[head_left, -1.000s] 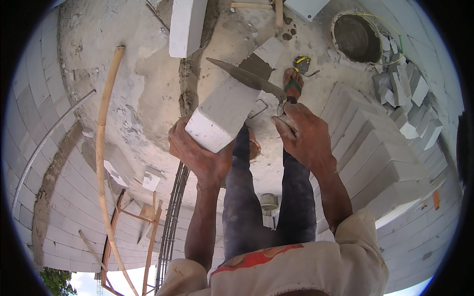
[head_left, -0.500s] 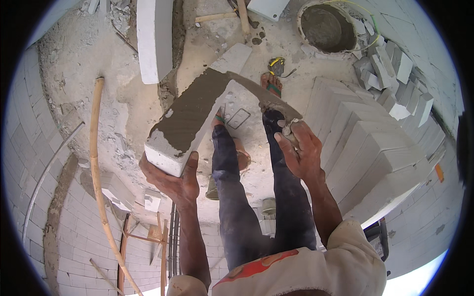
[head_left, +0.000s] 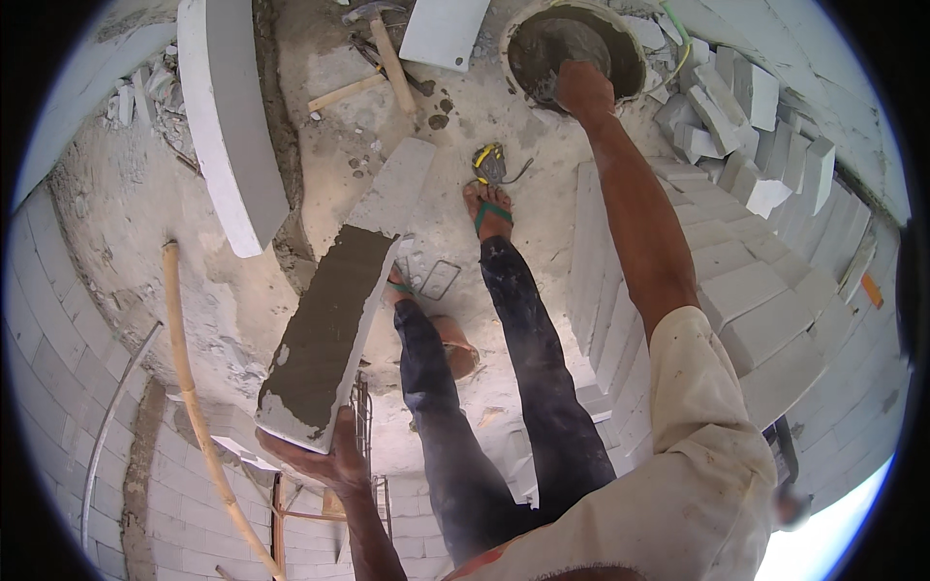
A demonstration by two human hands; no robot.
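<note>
My left hand (head_left: 325,463) grips the near end of a long white block (head_left: 389,192), which slants away from me. Grey mortar (head_left: 325,324) coats much of its upper face, while the far end is bare. My right arm is stretched far forward. At the round mortar bucket (head_left: 505,53), my right hand (head_left: 585,90) is closed on the handle of a trowel (head_left: 583,43). The trowel's blade lies in the wet mortar and shows only in part.
Stacked white blocks (head_left: 736,276) stand at my right, with broken pieces (head_left: 727,126) beyond. A tape measure (head_left: 489,163) lies by my foot. Ahead are a hammer (head_left: 390,58) and a loose block (head_left: 444,31). A large block (head_left: 228,126) and bamboo pole (head_left: 184,339) are at left.
My right hand has moved from beside the block, forward into the bucket with the trowel. My left hand and the block have shifted down and slightly left in view, and the block is more upright.
</note>
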